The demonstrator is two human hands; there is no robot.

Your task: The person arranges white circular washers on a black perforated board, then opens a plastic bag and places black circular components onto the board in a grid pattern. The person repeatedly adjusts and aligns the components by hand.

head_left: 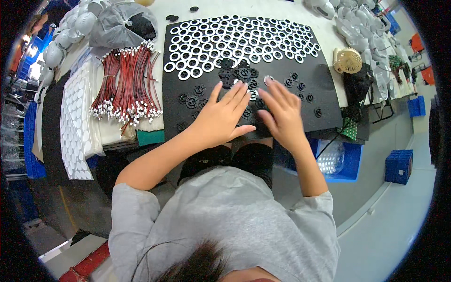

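Discs (192, 101) look matt plastic, rings (196, 76) smooth plastic, mat (329, 94) matt, bag (109, 32) crinkled glossy plastic.

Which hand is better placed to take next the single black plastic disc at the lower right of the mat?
Probably the right hand: it is closer to that black disc, while the left hand is farther left and would have to reach past it.

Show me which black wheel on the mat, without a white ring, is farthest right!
The lone black wheel near the right edge of the mat; others without rings lie farther left.
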